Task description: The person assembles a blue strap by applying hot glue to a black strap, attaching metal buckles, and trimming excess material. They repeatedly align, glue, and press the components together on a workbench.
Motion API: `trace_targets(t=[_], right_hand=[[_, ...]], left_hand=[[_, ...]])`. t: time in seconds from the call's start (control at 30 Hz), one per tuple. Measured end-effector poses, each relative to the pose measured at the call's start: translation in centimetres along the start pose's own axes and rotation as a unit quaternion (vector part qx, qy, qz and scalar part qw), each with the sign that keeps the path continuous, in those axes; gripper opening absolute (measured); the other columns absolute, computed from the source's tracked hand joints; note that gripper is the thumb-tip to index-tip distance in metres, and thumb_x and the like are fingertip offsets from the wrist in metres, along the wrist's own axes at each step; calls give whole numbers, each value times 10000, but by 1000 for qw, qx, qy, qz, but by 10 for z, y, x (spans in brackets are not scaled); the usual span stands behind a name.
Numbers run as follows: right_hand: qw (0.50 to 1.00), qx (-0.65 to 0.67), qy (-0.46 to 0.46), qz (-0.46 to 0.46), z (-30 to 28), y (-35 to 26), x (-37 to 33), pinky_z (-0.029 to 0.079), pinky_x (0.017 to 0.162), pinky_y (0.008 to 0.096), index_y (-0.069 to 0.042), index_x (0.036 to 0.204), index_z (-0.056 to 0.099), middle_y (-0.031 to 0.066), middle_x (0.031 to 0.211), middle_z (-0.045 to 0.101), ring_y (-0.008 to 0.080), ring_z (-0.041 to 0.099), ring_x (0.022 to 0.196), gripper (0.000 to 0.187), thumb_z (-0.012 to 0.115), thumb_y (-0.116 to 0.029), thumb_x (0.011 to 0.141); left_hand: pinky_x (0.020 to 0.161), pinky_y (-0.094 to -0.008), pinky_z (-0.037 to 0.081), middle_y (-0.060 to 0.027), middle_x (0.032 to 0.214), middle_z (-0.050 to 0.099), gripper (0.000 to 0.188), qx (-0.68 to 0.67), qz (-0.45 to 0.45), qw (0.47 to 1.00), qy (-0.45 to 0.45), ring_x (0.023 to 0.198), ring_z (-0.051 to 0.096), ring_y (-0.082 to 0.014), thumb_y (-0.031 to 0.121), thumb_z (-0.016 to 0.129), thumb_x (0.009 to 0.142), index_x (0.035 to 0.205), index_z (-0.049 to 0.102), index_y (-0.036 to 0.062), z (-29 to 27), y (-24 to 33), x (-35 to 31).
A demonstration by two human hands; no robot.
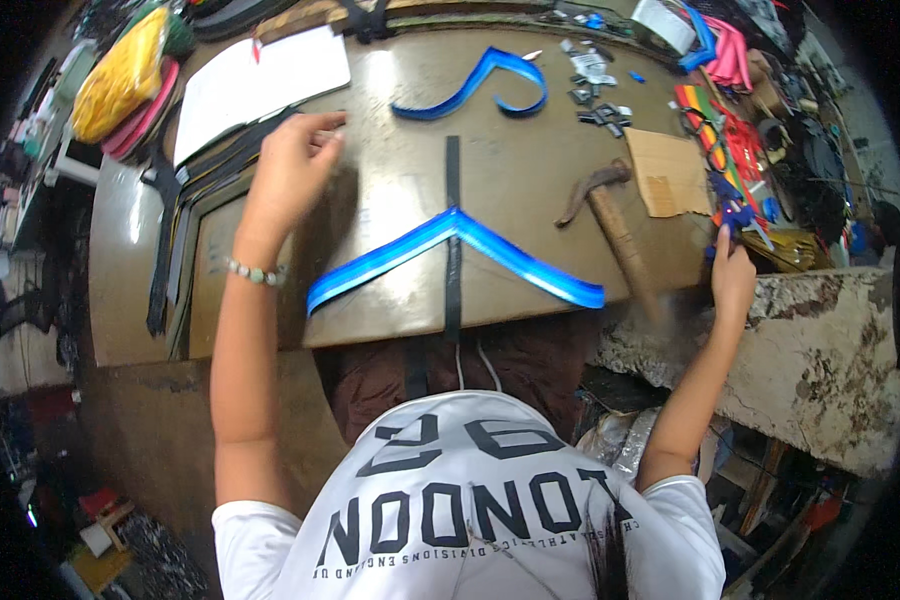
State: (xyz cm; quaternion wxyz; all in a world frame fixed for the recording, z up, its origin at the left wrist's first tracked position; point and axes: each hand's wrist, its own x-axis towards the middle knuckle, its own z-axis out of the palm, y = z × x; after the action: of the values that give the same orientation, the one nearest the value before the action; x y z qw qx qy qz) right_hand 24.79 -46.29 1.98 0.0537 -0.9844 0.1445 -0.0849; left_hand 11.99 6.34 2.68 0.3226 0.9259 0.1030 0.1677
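Note:
My left hand (298, 168) hovers over the left side of the table, its fingers reaching right and slightly apart, with nothing seen in them. At the right edge, my right hand (734, 272) has its fingers closed at the near end of a dark blue tool (736, 208) whose kind I cannot make out. Between my arms lies a blue-and-white striped strap (390, 262) bent into a wide V. A narrow black strip (453, 175) runs beneath its peak, toward me. Farther off, another blue striped strap (460, 92) lies curled.
A hammer (615, 215) lies right of the V, its handle toward me, beside brown cardboard (667, 172). Small dark and silvery pieces (592, 75) are scattered at the back. An open notebook (260, 85) and black straps (235, 150) lie left. Rough stone ledge (820, 360) borders the right.

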Motion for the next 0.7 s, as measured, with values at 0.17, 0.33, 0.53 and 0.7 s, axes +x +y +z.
trace_targets(t=[0.17, 0.33, 0.53, 0.7], right_hand=[[964, 243, -40, -104, -37, -24, -30, 505, 671, 330, 45, 935, 682, 157, 768, 691, 218, 658, 701, 428, 645, -381, 953], [897, 377, -92, -213, 7, -86, 20, 505, 653, 308, 2, 955, 683, 122, 766, 688, 155, 656, 700, 332, 670, -329, 936], [913, 207, -44, -350, 64, -170, 121, 529, 762, 424, -20, 979, 702, 182, 880, 712, 346, 691, 831, 275, 645, -282, 916], [874, 237, -47, -422, 102, -221, 178, 523, 868, 386, -52, 1133, 697, 167, 1050, 706, 308, 674, 987, 273, 643, -210, 917]], left_hand=[[772, -405, 524, -187, 940, 660, 240, 182, 63, 981, 24, 821, 650, -333, 142, 671, 904, 1078, 696, -23, 25, -29, 27], [741, -424, 516, -203, 858, 633, 149, 161, 89, 983, 20, 792, 636, -366, 100, 661, 882, 923, 668, -42, 36, -11, 17], [646, -247, 514, -74, 879, 693, 236, -156, -109, 982, -16, 719, 635, -98, 185, 646, 965, 1040, 684, -36, 19, 30, 33], [724, -253, 566, -117, 936, 699, 279, -356, -93, 928, -52, 778, 670, -137, 173, 626, 987, 1113, 638, -75, 27, 35, 53]])
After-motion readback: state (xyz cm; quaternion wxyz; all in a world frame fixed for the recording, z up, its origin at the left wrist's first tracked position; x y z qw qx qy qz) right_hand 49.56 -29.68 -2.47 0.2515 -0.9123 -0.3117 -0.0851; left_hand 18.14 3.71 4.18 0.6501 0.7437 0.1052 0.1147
